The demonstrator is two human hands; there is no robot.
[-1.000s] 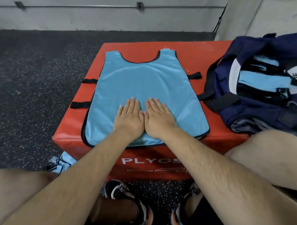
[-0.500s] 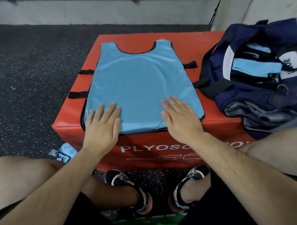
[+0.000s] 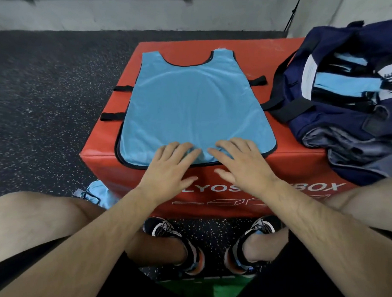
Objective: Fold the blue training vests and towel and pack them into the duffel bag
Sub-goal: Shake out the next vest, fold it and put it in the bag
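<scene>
On the dark speckled floor (image 3: 44,104) at the left, a crumpled light-blue vest (image 3: 99,195) lies against the near left corner of the red box (image 3: 286,165); a thigh hides most of it. On top of the box a blue training vest (image 3: 193,104) lies spread flat, neck hole at the far end, black straps sticking out at both sides. The left hand (image 3: 169,169) rests palm down on the vest's near hem, fingers spread, gripping nothing. Just right of it, the right hand (image 3: 242,164) lies the same way, fingers spread on the hem; the cloth puckers slightly between the two hands. Both hands cover part of the white lettering on the box's near face. At the right, the navy duffel bag (image 3: 336,112) sits open on the box, cut off by the frame edge; light-blue cloth shows inside, though how it is folded is hard to tell. No towel can be made out with certainty.
</scene>
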